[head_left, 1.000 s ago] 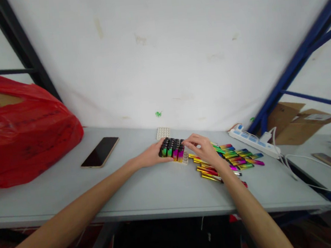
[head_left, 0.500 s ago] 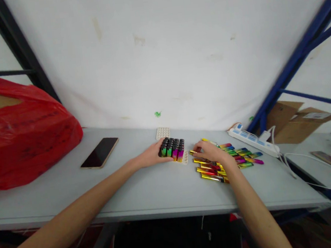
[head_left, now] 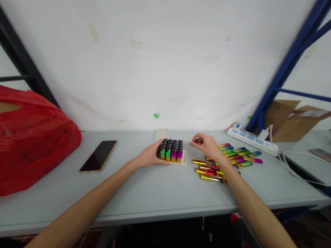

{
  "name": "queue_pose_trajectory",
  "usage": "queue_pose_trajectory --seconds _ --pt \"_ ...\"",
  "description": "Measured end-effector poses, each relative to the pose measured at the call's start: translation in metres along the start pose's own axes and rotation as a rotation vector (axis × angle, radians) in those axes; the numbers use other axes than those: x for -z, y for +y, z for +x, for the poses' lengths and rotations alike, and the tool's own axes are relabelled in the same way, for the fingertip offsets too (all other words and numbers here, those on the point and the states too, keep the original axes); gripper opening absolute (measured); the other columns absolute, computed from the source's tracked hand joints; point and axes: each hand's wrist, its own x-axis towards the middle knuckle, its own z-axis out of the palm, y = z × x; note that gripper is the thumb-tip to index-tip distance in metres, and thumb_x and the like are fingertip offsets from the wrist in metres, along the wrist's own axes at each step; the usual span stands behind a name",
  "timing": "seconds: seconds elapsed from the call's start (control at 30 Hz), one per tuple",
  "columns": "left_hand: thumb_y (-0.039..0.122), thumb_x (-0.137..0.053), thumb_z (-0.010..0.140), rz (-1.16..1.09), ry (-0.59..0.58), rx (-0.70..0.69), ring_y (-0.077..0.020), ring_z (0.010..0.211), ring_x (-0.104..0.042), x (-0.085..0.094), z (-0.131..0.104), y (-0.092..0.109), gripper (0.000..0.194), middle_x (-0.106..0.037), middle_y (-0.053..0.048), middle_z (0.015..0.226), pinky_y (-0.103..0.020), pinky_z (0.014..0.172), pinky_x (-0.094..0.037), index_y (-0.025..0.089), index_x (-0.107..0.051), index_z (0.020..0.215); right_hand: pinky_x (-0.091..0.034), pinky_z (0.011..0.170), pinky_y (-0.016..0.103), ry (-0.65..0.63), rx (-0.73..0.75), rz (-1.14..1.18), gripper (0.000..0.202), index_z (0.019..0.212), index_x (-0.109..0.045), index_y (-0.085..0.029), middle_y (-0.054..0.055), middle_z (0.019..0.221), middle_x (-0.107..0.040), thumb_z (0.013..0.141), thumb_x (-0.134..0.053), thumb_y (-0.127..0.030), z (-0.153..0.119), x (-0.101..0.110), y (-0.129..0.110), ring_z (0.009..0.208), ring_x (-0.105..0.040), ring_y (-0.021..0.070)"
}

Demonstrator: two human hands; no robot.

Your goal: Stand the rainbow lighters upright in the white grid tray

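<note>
Several lighters (head_left: 172,150) with black tops and shiny green, purple and gold bodies stand upright in tight rows on a white pitted tray (head_left: 184,158). My left hand (head_left: 152,155) is cupped against their left side, with its thumb at the near edge. To the right of the tray, my right hand (head_left: 206,145) is raised above the table, its fingers closed around a single lighter (head_left: 198,140), of which only the dark metal end shows. Below and beyond that hand lies a loose pile of shiny coloured lighters (head_left: 210,170) on their sides.
A second white pitted tray (head_left: 162,134) lies near the wall. To the left are a phone (head_left: 99,156) and a red plastic bag (head_left: 28,138). A white power strip (head_left: 253,140) with cables and a cardboard box (head_left: 298,120) stand at the right, by a blue frame (head_left: 284,72).
My right hand has picked a lighter from the pile's left side and lifted it up and slightly away from the pile. My left hand stays at the standing lighters.
</note>
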Motion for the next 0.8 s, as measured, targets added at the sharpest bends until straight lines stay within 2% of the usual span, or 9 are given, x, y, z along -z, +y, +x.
queue_pose_trajectory --seconds 0.07,0.13,0.3,0.4,0.53,0.67,0.8 --pt "0.056 -0.095 0.067 -0.010 -0.011 -0.010 -0.0358 0.138 -0.061 0.002 0.000 0.001 0.103 -0.065 -0.011 0.149 -0.047 0.117 -0.047 0.023 -0.048 0.153 -0.043 0.063 0.031 0.014 -0.004 0.017 0.053 0.075 -0.066 -0.021 0.002 0.065 -0.064 0.089 -0.063 -0.072 0.001 -0.001 -0.001 0.062 -0.056 0.0186" --pt "0.056 -0.094 0.069 -0.017 -0.027 -0.013 -0.0350 0.139 -0.060 0.006 0.000 0.001 0.104 -0.064 -0.010 0.151 -0.045 0.118 -0.046 0.023 -0.047 0.155 -0.043 0.065 0.032 0.024 0.003 0.073 0.059 0.069 -0.058 -0.022 0.003 0.067 -0.063 0.091 -0.056 -0.077 0.002 -0.004 -0.002 0.065 -0.057 0.0188" --pt "0.056 -0.091 0.074 -0.026 -0.073 -0.009 -0.0344 0.150 -0.050 0.014 0.000 -0.007 0.112 -0.052 -0.011 0.164 -0.047 0.126 -0.037 0.025 -0.035 0.165 -0.052 0.072 0.032 -0.089 -0.011 0.423 0.061 0.090 -0.060 -0.021 0.004 0.081 -0.068 0.095 -0.047 -0.080 0.001 -0.014 -0.005 0.074 -0.065 0.0184" --pt "0.057 -0.091 0.074 -0.018 -0.073 -0.005 -0.0350 0.151 -0.049 0.016 -0.001 -0.013 0.112 -0.050 -0.012 0.165 -0.048 0.127 -0.035 0.023 -0.036 0.166 -0.050 0.060 0.028 -0.134 -0.042 0.522 0.061 0.095 -0.058 -0.021 -0.003 0.068 -0.059 0.094 -0.048 -0.081 0.000 -0.019 -0.008 0.059 -0.058 0.0148" --pt "0.061 -0.090 0.072 0.032 -0.043 0.035 -0.0359 0.147 -0.054 0.013 -0.002 -0.012 0.109 -0.056 -0.012 0.161 -0.047 0.125 -0.039 0.020 -0.043 0.161 -0.038 0.049 0.025 -0.109 -0.080 0.447 0.061 0.080 -0.053 -0.024 -0.007 0.057 -0.045 0.094 -0.047 -0.083 -0.002 -0.020 -0.014 0.051 -0.044 0.0129" --pt "0.064 -0.090 0.071 0.050 -0.027 0.031 -0.0351 0.136 -0.064 0.008 -0.004 -0.005 0.103 -0.067 -0.009 0.149 -0.044 0.118 -0.048 0.021 -0.050 0.155 -0.036 0.054 0.028 -0.029 -0.068 0.317 0.066 0.065 -0.044 -0.025 -0.004 0.056 -0.044 0.094 -0.043 -0.084 -0.002 -0.020 -0.021 0.055 -0.043 0.0139" --pt "0.065 -0.090 0.070 0.073 0.019 0.032 -0.0362 0.132 -0.066 0.004 -0.004 -0.006 0.099 -0.069 -0.010 0.145 -0.045 0.115 -0.050 0.021 -0.054 0.151 -0.031 0.056 0.030 0.035 -0.082 0.260 0.062 0.060 -0.039 -0.025 -0.003 0.055 -0.039 0.095 -0.044 -0.077 -0.002 -0.024 -0.026 0.055 -0.040 0.0141"
